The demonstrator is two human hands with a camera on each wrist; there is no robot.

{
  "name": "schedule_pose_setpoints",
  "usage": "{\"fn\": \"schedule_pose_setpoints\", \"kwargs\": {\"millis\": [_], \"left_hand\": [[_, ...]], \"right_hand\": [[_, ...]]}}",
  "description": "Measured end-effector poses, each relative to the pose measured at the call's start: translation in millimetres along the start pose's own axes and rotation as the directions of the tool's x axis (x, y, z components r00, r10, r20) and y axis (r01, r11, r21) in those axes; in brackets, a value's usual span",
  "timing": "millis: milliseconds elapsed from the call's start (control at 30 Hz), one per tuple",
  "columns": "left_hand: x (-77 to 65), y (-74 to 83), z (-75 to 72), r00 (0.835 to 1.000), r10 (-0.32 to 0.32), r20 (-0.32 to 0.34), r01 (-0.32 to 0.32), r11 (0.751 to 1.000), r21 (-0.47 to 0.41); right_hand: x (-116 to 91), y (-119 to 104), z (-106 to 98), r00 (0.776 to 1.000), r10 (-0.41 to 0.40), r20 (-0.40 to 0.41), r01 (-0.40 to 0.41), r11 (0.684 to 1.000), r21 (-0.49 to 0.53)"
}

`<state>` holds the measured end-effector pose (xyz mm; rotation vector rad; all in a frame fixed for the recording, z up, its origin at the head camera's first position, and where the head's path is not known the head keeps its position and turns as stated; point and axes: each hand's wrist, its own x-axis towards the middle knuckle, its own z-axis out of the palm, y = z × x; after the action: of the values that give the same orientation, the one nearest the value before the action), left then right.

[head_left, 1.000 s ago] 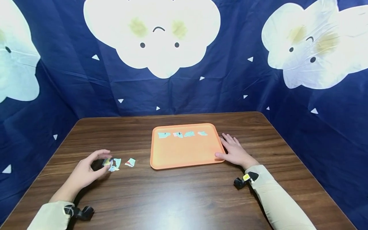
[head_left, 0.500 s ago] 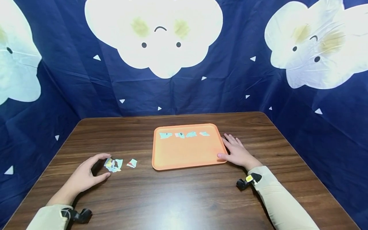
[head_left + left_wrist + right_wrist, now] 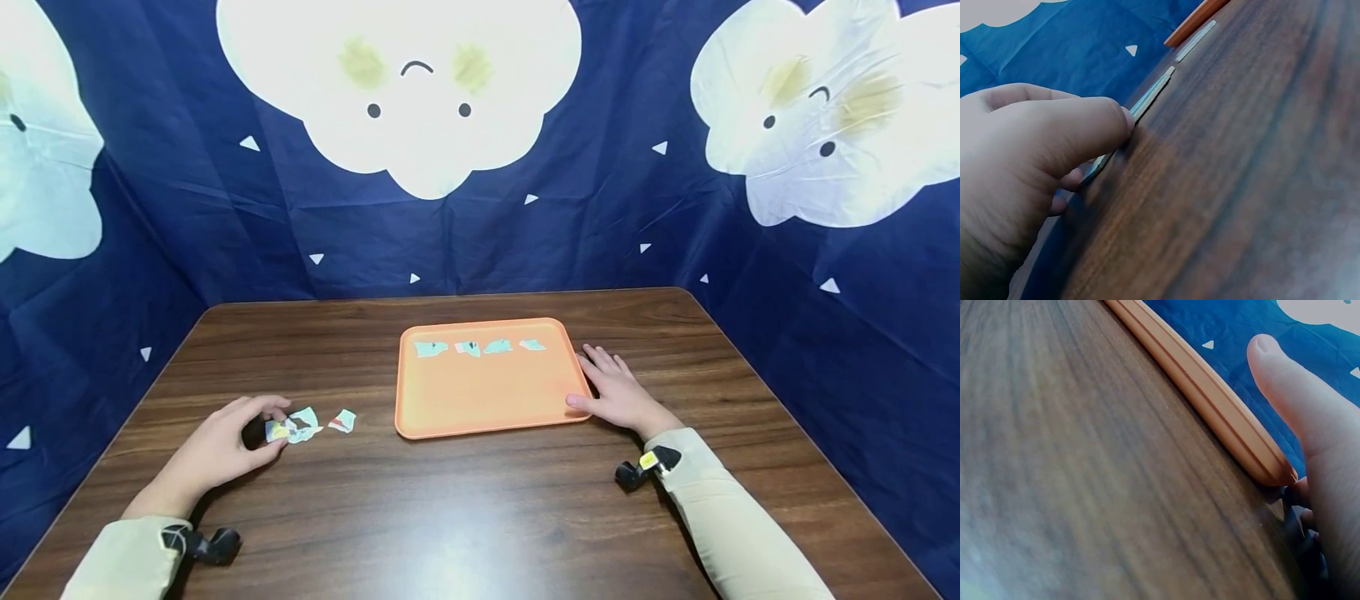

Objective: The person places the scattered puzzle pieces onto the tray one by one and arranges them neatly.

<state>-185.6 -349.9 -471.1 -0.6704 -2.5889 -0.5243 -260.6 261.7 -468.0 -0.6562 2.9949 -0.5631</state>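
Note:
My left hand [image 3: 213,450] is at the left of the table, its thumb and fingers curled around a small cluster of irregular card pieces [image 3: 303,426] printed in teal, yellow and white. In the left wrist view the thumb [image 3: 1094,128] covers part of the pieces, and their thick edge [image 3: 1150,97] shows beyond it. Another card piece [image 3: 343,421], teal with red, lies just to the right. My right hand [image 3: 618,392] rests with spread fingers at the right edge of an orange tray [image 3: 491,392]. Its thumb [image 3: 1285,384] is straight and extends over the tray's rim.
Several teal card pieces [image 3: 498,347] lie in a row along the tray's far side. The brown wood-grain table [image 3: 450,517] is bordered by a dark blue cloth [image 3: 375,242] with white clouds at the back and sides.
My left thumb and fingers opened wider half a second ago and have since closed in around the clustered pieces, which have shifted in arrangement. The right hand and tray stay put.

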Motion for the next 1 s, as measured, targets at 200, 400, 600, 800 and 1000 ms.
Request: {"fn": "schedule_pose_setpoints", "kwargs": {"millis": [200, 400, 600, 800, 1000], "left_hand": [[1.0, 2.9, -0.6, 0.999, 0.041, -0.027, -0.042, 0.998, -0.049], [5.1, 13.7, 5.6, 0.998, 0.049, -0.032, -0.052, 0.994, -0.098], [16.4, 23.8, 14.2, 0.999, 0.036, -0.031, -0.040, 0.989, -0.145], [25.9, 31.6, 22.9, 0.998, 0.027, -0.059, -0.035, 0.990, -0.140], [36.8, 43.5, 29.2, 0.997, 0.017, -0.073, -0.026, 0.993, -0.117]], "right_hand": [[-0.7, -0.5, 0.0, 0.999, -0.027, -0.024, 0.028, 0.999, 0.020], [-0.9, 1.0, 3.1, 0.999, -0.027, -0.025, 0.028, 1.000, 0.013], [-1.2, 0.8, -0.2, 0.999, -0.026, -0.024, 0.026, 0.999, 0.033], [-0.3, 0.8, -0.9, 1.000, -0.016, -0.005, 0.016, 1.000, 0.027], [-0.7, 0.1, -0.7, 1.000, -0.014, -0.008, 0.014, 1.000, 0.024]]}}
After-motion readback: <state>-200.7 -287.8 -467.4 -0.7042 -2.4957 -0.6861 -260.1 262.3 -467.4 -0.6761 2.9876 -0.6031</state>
